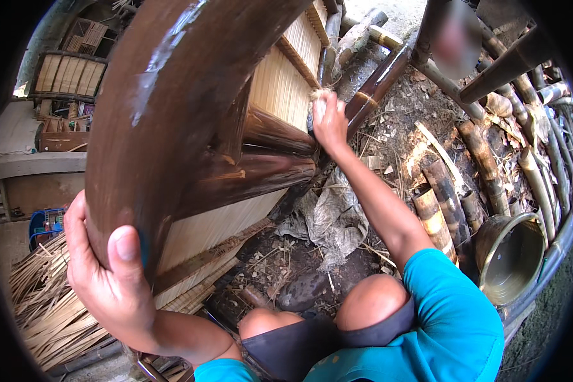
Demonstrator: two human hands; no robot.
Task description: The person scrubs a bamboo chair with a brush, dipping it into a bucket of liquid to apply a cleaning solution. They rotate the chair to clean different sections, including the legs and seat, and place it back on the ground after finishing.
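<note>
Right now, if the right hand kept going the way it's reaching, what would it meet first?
The right hand already presses a pale cloth wad against the dark varnished bamboo frame; just beyond lies the pale slatted panel, though depth is unclear.

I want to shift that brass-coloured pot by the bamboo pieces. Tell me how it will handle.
The pot looks like metal, so probably stiff and fairly heavy. It lies tilted on its rounded side, so a push may roll it. The smooth shiny wall could be slippery; the rim likely grips best.

Left hand (105, 280) gripping curved brown bamboo frame (172, 95), right hand (330, 121) pressing pale cloth (316, 102) against crossbar (277, 134)
</note>
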